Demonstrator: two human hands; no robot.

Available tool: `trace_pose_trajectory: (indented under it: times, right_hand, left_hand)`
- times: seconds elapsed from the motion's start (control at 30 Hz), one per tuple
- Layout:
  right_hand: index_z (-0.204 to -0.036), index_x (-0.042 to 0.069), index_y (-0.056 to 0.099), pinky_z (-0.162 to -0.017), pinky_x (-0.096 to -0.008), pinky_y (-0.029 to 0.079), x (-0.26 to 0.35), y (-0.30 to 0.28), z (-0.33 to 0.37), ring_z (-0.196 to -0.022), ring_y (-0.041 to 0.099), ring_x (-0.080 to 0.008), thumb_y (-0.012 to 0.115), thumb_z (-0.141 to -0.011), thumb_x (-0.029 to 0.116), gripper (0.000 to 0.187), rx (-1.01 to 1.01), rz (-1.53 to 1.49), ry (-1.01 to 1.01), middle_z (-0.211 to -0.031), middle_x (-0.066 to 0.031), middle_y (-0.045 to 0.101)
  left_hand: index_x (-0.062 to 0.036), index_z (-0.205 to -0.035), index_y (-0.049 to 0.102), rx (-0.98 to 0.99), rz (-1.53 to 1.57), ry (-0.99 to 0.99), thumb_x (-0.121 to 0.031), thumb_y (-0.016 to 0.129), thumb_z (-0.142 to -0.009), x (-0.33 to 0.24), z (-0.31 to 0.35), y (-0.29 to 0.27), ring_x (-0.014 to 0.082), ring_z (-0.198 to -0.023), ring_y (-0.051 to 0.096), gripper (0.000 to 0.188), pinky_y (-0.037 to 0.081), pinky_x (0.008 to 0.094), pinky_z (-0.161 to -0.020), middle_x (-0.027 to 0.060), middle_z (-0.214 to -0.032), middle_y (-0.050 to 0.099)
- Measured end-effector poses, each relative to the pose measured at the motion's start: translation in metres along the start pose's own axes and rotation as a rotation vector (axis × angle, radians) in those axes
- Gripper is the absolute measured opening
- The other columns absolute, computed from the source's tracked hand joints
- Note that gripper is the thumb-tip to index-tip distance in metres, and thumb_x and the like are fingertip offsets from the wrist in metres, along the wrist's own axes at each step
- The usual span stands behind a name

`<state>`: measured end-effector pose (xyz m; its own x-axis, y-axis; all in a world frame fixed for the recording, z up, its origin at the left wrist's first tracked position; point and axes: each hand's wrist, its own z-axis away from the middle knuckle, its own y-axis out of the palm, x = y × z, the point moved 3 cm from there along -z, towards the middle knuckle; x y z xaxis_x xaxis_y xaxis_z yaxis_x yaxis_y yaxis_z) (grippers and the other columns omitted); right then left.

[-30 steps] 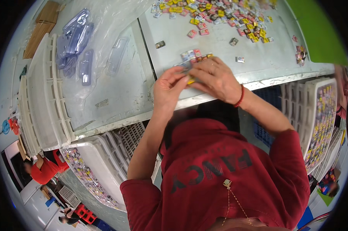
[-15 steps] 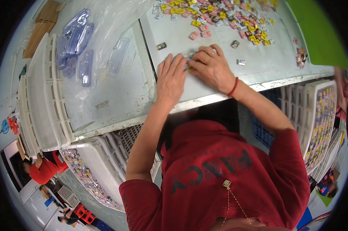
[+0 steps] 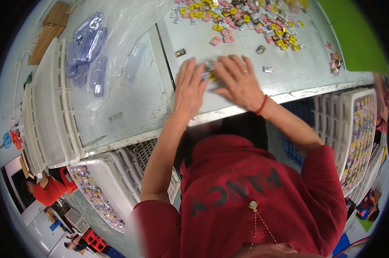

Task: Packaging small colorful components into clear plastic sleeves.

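Observation:
A few small wrapped pieces [image 3: 210, 76] in yellow, blue and grey lie on the table between my hands, blurred and partly covered. My left hand [image 3: 189, 88] rests along their left side, its fingers stretched out and pointing away from me. On their right, my right hand [image 3: 241, 81] has its fingers spread and its thumb apart, with the fingertips at the pieces. A single dark piece [image 3: 180, 53] lies beyond my left fingertips. Another dark piece [image 3: 260, 50] and a white one [image 3: 268, 69] lie to the right of my right hand.
A heap of small coloured pieces [image 3: 246, 19] covers the far table. Clear plastic cases [image 3: 86, 45] and a plastic bag [image 3: 130, 17] lie at left. White trays [image 3: 56, 103] stand left; filled trays [image 3: 360, 133] are stacked below right. A green board [image 3: 353, 38] is far right.
My right hand has opened from a bent-fingered hold, its fingers and thumb spreading apart. The left hand has shifted slightly, its fingers still stretched. The pieces between them show a little more.

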<state>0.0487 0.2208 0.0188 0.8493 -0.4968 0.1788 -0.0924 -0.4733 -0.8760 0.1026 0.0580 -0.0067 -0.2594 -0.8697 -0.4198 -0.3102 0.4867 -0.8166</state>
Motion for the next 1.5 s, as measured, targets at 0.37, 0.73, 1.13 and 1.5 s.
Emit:
trace_pose_trajectory:
  times: [0.37,0.73,1.13,1.5]
  right_hand:
    - [-0.119,0.005,0.058,-0.061,-0.0284,0.050,-0.050,0.019,0.016,-0.066,0.062,-0.0133,0.065,-0.086,0.009,0.035,0.145,-0.516,0.519,-0.078,-0.0079,0.066]
    - [-0.113,0.005,0.062,-0.065,-0.0347,0.051,0.087,0.059,-0.045,-0.071,0.064,-0.0285,0.065,-0.083,0.014,0.031,0.248,-0.680,0.225,-0.084,-0.0136,0.066]
    - [-0.113,0.004,0.062,-0.064,-0.0308,0.051,0.091,0.059,-0.040,-0.069,0.064,-0.0221,0.065,-0.085,0.011,0.029,0.256,-0.743,0.295,-0.083,-0.0123,0.066]
    - [-0.110,0.004,0.063,-0.066,-0.0266,0.050,0.082,0.060,-0.026,-0.071,0.062,-0.0153,0.064,-0.087,0.009,0.023,0.172,-0.890,0.341,-0.082,-0.0087,0.065]
  left_hand:
    - [-0.0020,-0.113,0.063,-0.090,0.529,-0.611,-0.013,0.062,-0.088,0.032,0.019,-0.015,0.0110,-0.061,0.061,0.028,0.048,0.0247,-0.054,0.0078,-0.080,0.067]
    - [-0.0029,-0.108,0.064,-0.239,0.310,-0.879,-0.006,0.062,-0.085,0.103,0.134,-0.121,0.0193,-0.064,0.064,0.024,0.050,0.0301,-0.061,0.0126,-0.078,0.067]
    - [-0.0064,-0.089,0.064,-0.403,-0.296,-0.321,-0.011,0.067,-0.082,0.127,0.036,-0.180,0.0329,-0.076,0.061,0.009,0.048,0.0423,-0.066,0.0132,-0.081,0.062]
    - [-0.0049,-0.090,0.065,-0.112,-0.254,-0.372,-0.027,0.067,-0.083,0.144,0.025,-0.094,0.0311,-0.086,0.059,0.023,0.046,0.0413,-0.075,0.0106,-0.084,0.063]
